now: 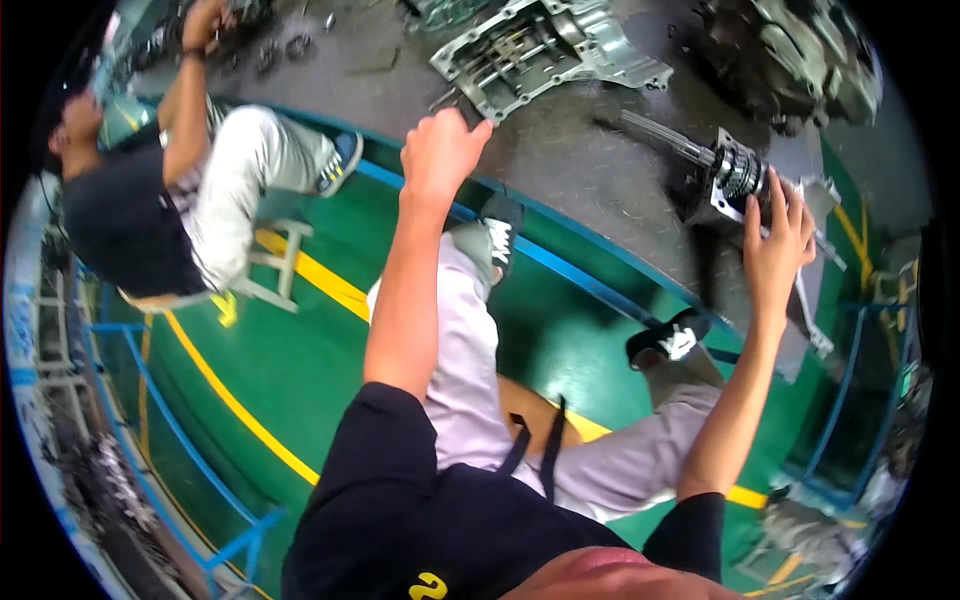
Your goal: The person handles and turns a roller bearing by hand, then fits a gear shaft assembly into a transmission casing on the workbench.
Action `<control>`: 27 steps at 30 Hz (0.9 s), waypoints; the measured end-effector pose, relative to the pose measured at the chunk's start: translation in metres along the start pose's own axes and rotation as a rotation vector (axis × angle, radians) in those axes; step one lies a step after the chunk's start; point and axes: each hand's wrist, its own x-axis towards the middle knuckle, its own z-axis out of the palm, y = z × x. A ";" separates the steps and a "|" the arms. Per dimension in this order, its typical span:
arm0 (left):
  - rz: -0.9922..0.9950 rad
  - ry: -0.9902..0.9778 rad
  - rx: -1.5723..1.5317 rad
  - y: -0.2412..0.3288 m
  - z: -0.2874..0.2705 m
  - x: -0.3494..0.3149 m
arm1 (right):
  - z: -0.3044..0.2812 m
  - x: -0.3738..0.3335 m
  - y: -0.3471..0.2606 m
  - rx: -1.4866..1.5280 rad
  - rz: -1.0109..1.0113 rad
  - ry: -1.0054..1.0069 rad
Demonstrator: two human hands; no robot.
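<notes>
My left hand point(443, 158) is closed at the table's near edge, just below the corner of an open metal gearbox housing point(530, 60) with shafts inside. What its curled fingers hold, if anything, is hidden. Over on the right, my right hand point(780, 235) has its fingers and thumb on a gear shaft point(738, 172), a stack of dark toothed rings. A long splined end point(665, 135) sticks out of it toward the upper left. The shaft sits at a light metal casting point(715, 205), partly covered by my hand.
A large metal casing point(790, 60) stands at the far right of the dark metal table point(590, 170). Rings and small parts point(300, 45) lie at the far left. Another person point(150, 190) sits at left by a stool point(280, 265), reaching onto the table. Blue rails point(185, 430) stand at lower left.
</notes>
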 end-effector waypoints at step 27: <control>0.018 -0.076 -0.223 -0.005 -0.004 -0.015 | 0.001 0.001 -0.006 -0.049 -0.061 -0.009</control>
